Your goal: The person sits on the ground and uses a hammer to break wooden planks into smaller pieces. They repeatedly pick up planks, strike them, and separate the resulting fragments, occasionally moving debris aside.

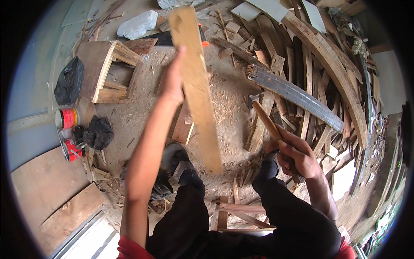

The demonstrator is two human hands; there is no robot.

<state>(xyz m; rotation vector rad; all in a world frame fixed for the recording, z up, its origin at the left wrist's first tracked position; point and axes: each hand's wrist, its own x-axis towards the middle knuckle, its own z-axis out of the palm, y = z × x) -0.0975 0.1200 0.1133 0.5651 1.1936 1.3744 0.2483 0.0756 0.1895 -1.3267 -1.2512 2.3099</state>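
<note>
My left hand [172, 82] is closed on the left edge of a wooden plank [197, 95]. The plank is raised nearly upright in the picture, a little blurred, its lower end above the ground between my feet. My right hand [298, 154] grips the wooden handle of a hammer [269, 123]. Its small dark metal head points away from me and is apart from the plank; the exact shape of the head is hard to make out. Behind the held plank lies a short wooden block [183, 127], partly hidden by it.
Many boards and curved planks [332, 64] are heaped on the right, with a grey weathered beam [297, 95] jutting inward. At left stand a wooden box frame [97, 71], paint cans [67, 118] and black plastic bags [98, 133]. Wood chips litter the dirt floor [142, 112].
</note>
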